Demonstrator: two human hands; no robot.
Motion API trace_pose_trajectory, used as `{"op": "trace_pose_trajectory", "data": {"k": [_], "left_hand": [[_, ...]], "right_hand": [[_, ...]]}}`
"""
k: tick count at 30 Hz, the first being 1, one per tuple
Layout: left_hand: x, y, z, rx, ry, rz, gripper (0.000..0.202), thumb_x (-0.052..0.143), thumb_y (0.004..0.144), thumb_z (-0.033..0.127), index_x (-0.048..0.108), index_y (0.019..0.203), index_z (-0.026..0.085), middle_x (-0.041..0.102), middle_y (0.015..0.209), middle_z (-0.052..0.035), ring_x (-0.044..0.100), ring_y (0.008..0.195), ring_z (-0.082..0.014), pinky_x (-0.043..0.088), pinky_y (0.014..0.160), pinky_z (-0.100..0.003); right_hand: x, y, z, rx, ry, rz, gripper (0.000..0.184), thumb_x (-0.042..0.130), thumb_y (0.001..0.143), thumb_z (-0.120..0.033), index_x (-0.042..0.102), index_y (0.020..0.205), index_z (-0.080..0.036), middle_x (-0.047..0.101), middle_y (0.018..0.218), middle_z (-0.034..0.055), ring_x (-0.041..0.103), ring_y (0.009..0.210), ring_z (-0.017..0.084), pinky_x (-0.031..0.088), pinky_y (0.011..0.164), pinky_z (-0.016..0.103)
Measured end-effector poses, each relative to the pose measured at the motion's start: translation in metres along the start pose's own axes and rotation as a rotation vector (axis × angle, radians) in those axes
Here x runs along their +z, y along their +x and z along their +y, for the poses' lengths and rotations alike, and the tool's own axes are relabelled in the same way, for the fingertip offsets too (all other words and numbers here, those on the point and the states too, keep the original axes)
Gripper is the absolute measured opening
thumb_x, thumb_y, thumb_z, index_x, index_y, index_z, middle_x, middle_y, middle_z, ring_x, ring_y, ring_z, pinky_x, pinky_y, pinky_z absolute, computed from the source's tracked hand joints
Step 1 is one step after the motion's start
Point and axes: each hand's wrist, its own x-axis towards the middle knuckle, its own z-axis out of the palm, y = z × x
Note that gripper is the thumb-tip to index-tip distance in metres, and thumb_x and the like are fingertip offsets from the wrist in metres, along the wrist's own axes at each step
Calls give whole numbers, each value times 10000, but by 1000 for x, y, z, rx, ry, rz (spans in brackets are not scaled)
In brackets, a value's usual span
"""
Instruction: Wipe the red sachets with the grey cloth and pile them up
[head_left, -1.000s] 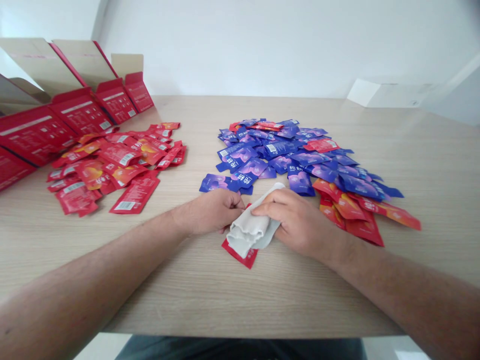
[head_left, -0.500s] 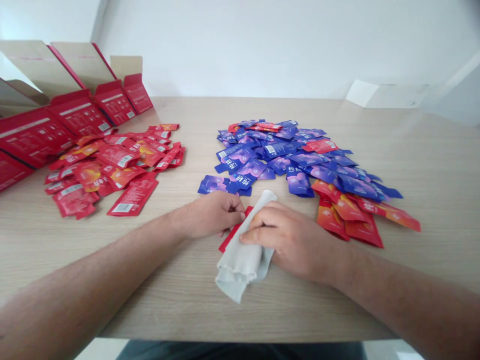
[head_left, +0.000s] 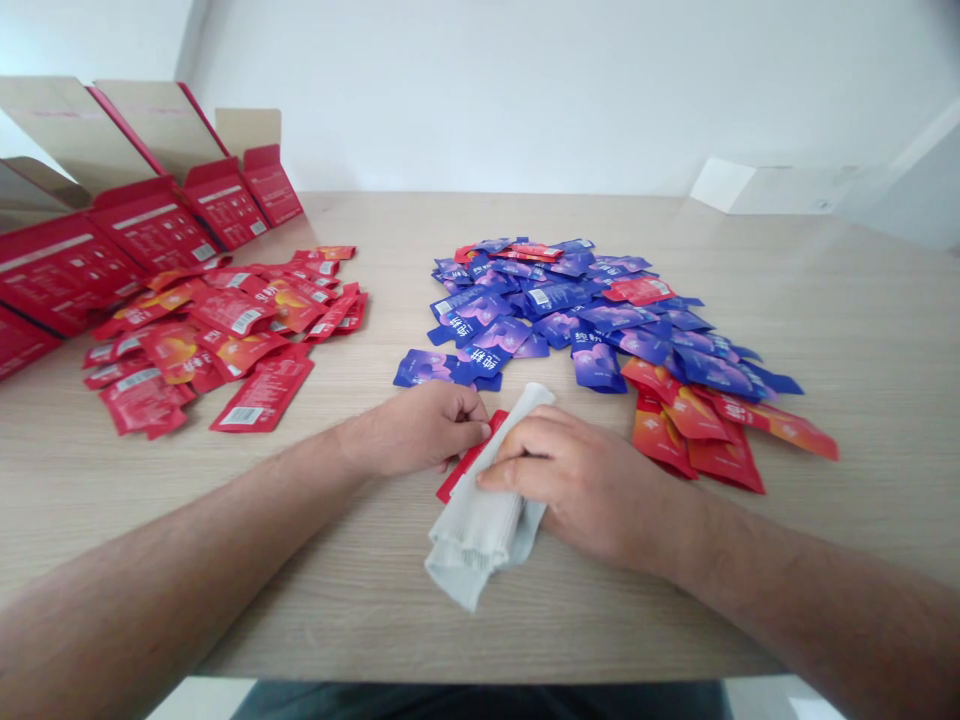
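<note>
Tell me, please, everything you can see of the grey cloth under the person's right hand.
The pale grey cloth looks like soft knitted fabric, bunched into a long, creased strip with a ribbed, slightly ragged near end. It lies slanted on the wood-grain table, with its near end resting directly on the tabletop. The right hand presses down on its middle, and its far end narrows beyond the fingers. It partly covers a red sachet, which shows along its left side.

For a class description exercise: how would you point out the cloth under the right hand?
On the wooden table, find the right hand near the front edge. Under it lies a folded pale grey cloth, the only fabric among shiny red sachets and blue sachets.
</note>
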Motion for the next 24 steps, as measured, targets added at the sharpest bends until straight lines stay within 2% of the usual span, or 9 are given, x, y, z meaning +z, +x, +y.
{"op": "trace_pose_trajectory", "data": {"k": [4,9,15,20,24], "left_hand": [[1,0,1,-27,-68,5,204,552,932,352,629,830,192,605,622,47,547,500,-93,410,462,-199],[0,1,0,18,-30,3,227,550,936,367,641,827,190,586,609,45,539,510,-98,415,476,-207],[1,1,1,-30,-61,25,182,568,912,345,635,831,198,618,628,43,564,499,-104,419,457,-208],[-1,1,2,17,11,7,229,549,931,367,651,823,194,598,599,40,542,505,-102,414,477,-208],[0,0,2,-33,-22,18,204,562,920,367,646,849,195,618,624,37,561,511,-105,418,464,-201]], "right_hand": [[1,0,5,82,-6,65,283,644,952,-119,724,1214,-188,688,1100,86,593,1049,249,506,943,416],[0,0,-8,-52,-4,-34,222,568,1032,-230,738,1175,-219,691,1082,71,595,1060,230,507,947,382],[0,1,-2,71,-14,64,264,632,966,-132,728,1206,-184,685,1101,92,594,1056,243,512,942,399],[0,1,-11,-75,-7,-22,222,563,1036,-238,742,1166,-216,691,1067,70,596,1040,224,508,950,386],[-1,0,-3,42,-35,36,242,607,994,-167,731,1201,-193,685,1092,86,589,1051,243,514,934,400]]}}
